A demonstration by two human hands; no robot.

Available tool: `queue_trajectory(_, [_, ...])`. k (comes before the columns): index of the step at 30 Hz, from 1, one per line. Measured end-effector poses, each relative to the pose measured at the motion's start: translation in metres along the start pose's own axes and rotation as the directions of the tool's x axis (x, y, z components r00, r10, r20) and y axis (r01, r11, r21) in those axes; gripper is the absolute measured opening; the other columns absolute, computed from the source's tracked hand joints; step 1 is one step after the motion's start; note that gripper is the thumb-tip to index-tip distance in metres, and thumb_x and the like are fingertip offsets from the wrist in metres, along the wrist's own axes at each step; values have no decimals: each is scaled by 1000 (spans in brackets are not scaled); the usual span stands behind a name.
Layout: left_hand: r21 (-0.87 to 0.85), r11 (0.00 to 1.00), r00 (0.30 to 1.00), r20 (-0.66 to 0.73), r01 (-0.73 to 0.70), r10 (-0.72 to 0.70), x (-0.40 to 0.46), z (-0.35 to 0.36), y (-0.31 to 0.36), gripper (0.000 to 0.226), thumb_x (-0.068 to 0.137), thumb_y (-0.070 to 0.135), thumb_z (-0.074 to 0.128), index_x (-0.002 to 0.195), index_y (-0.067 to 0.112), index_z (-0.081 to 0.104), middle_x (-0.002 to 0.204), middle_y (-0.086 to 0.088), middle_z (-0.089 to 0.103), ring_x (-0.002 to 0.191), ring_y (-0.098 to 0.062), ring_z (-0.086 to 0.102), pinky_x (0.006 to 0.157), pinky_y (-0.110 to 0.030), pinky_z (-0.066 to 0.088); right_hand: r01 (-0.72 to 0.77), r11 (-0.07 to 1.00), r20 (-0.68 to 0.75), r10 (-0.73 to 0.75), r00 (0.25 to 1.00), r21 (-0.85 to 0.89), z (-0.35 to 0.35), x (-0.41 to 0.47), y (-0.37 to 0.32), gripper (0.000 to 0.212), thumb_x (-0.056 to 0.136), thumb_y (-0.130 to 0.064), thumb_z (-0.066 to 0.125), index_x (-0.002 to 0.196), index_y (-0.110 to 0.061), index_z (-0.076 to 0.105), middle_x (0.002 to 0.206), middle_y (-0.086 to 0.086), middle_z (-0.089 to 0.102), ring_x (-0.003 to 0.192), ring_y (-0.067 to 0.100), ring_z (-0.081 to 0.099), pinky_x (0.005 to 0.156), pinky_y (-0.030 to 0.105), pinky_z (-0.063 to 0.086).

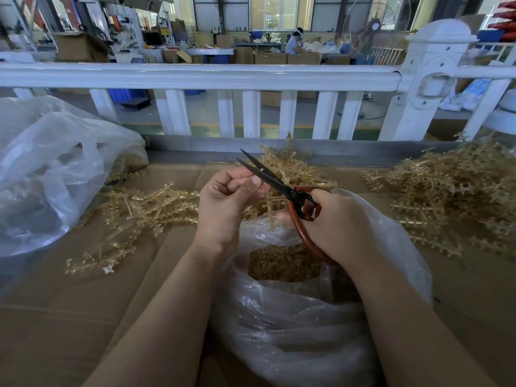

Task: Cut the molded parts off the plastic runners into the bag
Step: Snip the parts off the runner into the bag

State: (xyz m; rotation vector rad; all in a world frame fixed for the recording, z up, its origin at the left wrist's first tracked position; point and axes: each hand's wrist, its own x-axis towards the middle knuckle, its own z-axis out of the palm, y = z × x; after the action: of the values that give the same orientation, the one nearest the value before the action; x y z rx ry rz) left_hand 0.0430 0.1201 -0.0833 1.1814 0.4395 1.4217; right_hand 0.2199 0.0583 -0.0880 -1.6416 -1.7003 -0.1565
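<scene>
1. My left hand point(227, 198) is curled tight, fingers and thumb pinching a translucent amber runner point(270, 210) that hangs down over the mouth of the clear bag point(301, 317).
2. My right hand point(333, 226) grips the red handles of the scissors point(282, 185); their black blades stand a little apart, just beside my left fingertips.
3. Inside the bag lies a deep layer of cut parts point(282, 265), so I judge a good share is done.
4. Plenty is left: an uncut heap point(458, 196) sits to my right, more behind the scissors.
5. The sprigs point(134, 210) on the cardboard to my left look like stripped runners, though I cannot be certain.
</scene>
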Motion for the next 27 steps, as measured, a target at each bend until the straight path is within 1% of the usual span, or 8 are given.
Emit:
queue_trajectory(6, [83, 995, 998, 28, -50, 47, -1, 2, 0, 13, 87, -4, 65, 86, 8, 66, 68, 0, 69, 72, -18, 67, 77, -34, 56, 18, 998, -75, -22, 997, -55, -2, 0, -3, 93, 70, -100, 18, 84, -21, 67, 67, -12, 64, 60, 7, 56, 56, 17, 41])
queue_trajectory(9, [84, 995, 998, 27, -60, 58, -2, 4, 1, 6, 84, 0, 67, 85, 5, 65, 71, -5, 70, 73, -22, 67, 78, -37, 56, 31, 997, -109, -39, 993, -76, -3, -1, -4, 84, 73, -98, 14, 78, -27, 59, 64, -18, 54, 58, 4, 47, 54, 12, 32])
queue_trajectory(11, [76, 995, 998, 28, -62, 60, -3, 6, 3, 5, 82, 1, 67, 84, 4, 64, 72, -7, 70, 73, -22, 67, 78, -36, 57, 40, 996, -124, -49, 991, -75, -3, -1, -6, 71, 75, -96, 15, 75, -33, 48, 61, -21, 44, 56, 1, 40, 55, 9, 27])
queue_trajectory(16, [57, 997, 999, 20, -43, 42, -3, 7, 4, 7, 79, 4, 68, 85, 4, 63, 71, -5, 70, 72, -20, 67, 77, -34, 57, 78, 997, -131, -80, 988, -20, -2, -2, -5, 58, 75, -94, 27, 74, -38, 40, 60, -23, 42, 53, -1, 43, 53, 9, 31])
queue_trajectory(18, [54, 998, 999, 14, -36, 35, -3, 7, 4, 6, 80, 4, 68, 85, 5, 64, 71, -4, 70, 72, -19, 66, 78, -34, 57, 80, 997, -130, -81, 988, -8, -2, -1, -4, 61, 74, -96, 24, 73, -38, 43, 61, -24, 42, 54, -1, 43, 53, 11, 34])
queue_trajectory(22, [58, 998, 1000, 12, -30, 29, -2, 6, 3, 10, 86, -5, 63, 85, 5, 64, 72, -6, 69, 72, -20, 65, 79, -35, 57, 58, 998, -105, -56, 993, 15, -2, 0, -4, 81, 70, -99, 20, 82, -31, 62, 70, -21, 54, 65, 6, 54, 60, 22, 47])
queue_trajectory(25, [45, 998, 999, 12, -32, 32, -2, 7, 4, 5, 82, 1, 66, 86, 4, 62, 70, -4, 69, 71, -19, 65, 78, -34, 57, 69, 998, -113, -68, 991, 2, -3, 0, -3, 58, 73, -96, 27, 73, -41, 44, 61, -26, 42, 56, -2, 45, 55, 14, 34])
queue_trajectory(27, [41, 999, 1000, 8, -28, 28, -3, 6, 4, 5, 84, -2, 65, 86, 3, 62, 71, -5, 69, 71, -20, 65, 78, -34, 57, 66, 998, -113, -67, 991, -12, -3, -1, -3, 52, 74, -94, 37, 66, -43, 31, 56, -27, 35, 52, -7, 38, 54, 10, 26])
